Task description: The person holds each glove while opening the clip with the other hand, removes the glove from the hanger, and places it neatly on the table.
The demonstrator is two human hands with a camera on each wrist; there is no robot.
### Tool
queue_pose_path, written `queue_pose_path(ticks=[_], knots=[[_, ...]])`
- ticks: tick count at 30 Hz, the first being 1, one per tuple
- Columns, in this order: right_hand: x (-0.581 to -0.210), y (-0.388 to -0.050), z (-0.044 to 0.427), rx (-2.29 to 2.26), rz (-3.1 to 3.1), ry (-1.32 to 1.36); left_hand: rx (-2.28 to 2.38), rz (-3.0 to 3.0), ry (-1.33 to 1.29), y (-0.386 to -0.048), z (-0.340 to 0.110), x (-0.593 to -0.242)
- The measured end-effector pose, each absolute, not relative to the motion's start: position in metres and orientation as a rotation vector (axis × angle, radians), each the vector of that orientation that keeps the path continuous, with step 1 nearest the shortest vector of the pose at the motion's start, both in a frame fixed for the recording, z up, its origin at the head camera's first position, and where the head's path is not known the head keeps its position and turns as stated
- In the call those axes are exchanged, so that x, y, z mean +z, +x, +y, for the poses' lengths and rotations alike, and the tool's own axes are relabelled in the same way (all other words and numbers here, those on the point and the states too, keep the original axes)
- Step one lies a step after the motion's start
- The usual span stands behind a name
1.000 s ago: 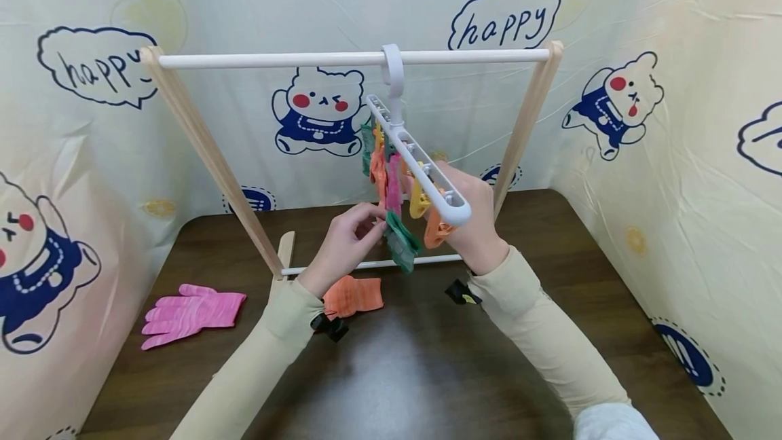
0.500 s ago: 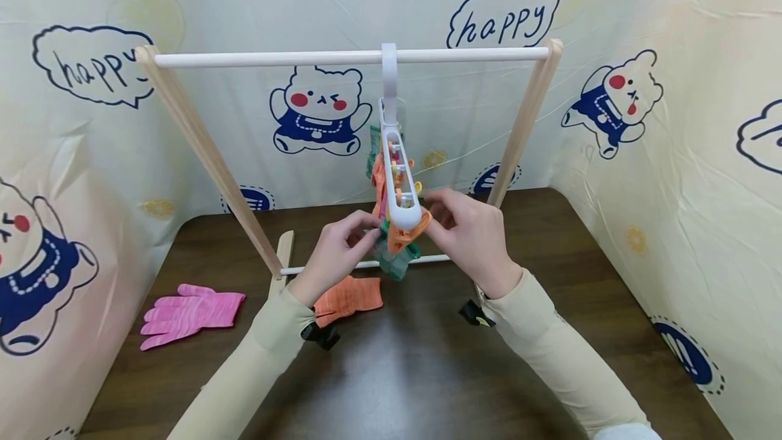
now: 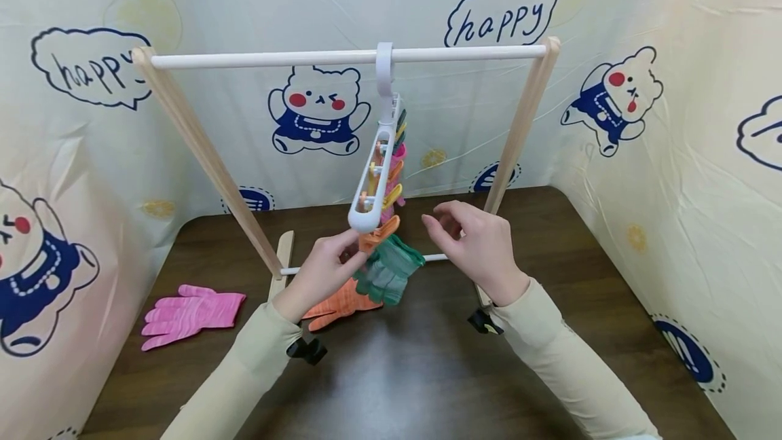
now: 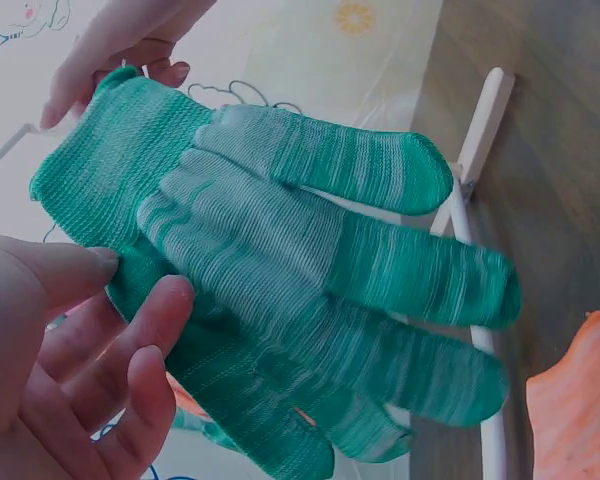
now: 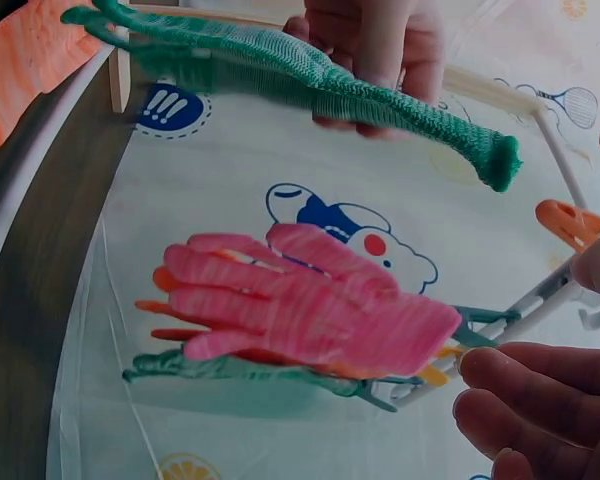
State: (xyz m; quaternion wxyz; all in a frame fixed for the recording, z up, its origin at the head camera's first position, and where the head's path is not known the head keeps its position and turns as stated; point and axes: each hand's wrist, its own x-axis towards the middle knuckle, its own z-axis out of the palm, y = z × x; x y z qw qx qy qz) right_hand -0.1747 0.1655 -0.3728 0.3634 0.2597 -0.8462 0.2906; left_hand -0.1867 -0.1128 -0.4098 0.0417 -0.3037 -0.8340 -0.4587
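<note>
My left hand (image 3: 320, 273) pinches a green knitted glove (image 4: 270, 250) near its cuff, below the near end of a white clip hanger (image 3: 364, 216). The glove's fingers spread out in the left wrist view. An orange clip (image 3: 380, 233) is at that hanger end, just above the glove. My right hand (image 3: 476, 243) is to the right of the hanger, fingers loosely bent, with nothing seen between them. Farther along the hanger hang a pink glove (image 5: 320, 300), an orange glove (image 5: 158, 307) mostly behind it and another green glove (image 5: 230, 368).
The hanger hooks over the white rod (image 3: 275, 59) of a wooden-legged rack (image 3: 201, 148). On the brown table (image 3: 391, 372) lie a pink glove (image 3: 192, 311) at left and an orange glove (image 3: 336, 304) partly behind my left hand. A printed curtain surrounds the table.
The hanger has swung round, its near end moving from right to left. My right hand has come away from the clips and moved down. The green glove has shifted slightly down and opened to view.
</note>
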Motion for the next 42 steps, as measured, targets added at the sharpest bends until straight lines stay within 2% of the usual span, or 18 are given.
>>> queue_pose_path(ticks=[11,42], knots=[[-0.381,-0.172,0.177,0.725,-2.208,0.641,-1.215,-2.684,-0.966,-0.176,-0.127,-0.406],[-0.400,-0.174,0.192,0.693,-2.209,0.594,-0.939,-2.924,-1.339,-0.160,-0.149,-0.396]])
